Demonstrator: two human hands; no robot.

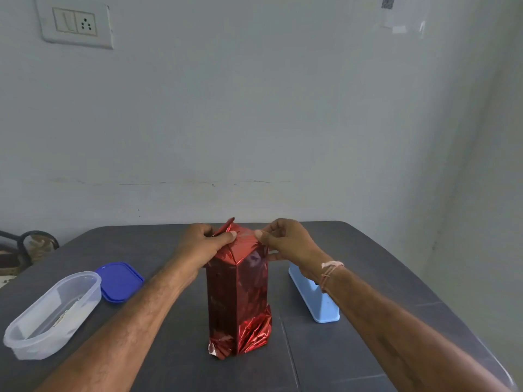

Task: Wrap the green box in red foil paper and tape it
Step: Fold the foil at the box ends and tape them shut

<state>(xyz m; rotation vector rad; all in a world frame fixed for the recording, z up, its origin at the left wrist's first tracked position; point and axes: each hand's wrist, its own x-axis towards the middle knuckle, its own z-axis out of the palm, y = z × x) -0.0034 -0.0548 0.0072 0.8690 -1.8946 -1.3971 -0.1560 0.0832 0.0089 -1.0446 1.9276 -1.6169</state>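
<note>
A: What does the clear tub (34, 349) at near left hold?
B: Pale scraps; I cannot tell what. A blue lid (120, 281) lies just beyond it.
A: And the box (237, 292)?
B: Upright mid-desk (353, 349), covered in red foil (254, 332). The left grip (203, 241) and right grip (285, 239) each pinch the top folds.

One head-worn camera looks forward and down, close over the table (353, 349).

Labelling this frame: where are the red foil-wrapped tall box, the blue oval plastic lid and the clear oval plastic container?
red foil-wrapped tall box (223, 301), head view, left front face
blue oval plastic lid (120, 281), head view, top centre
clear oval plastic container (87, 298), head view, side wall
</note>
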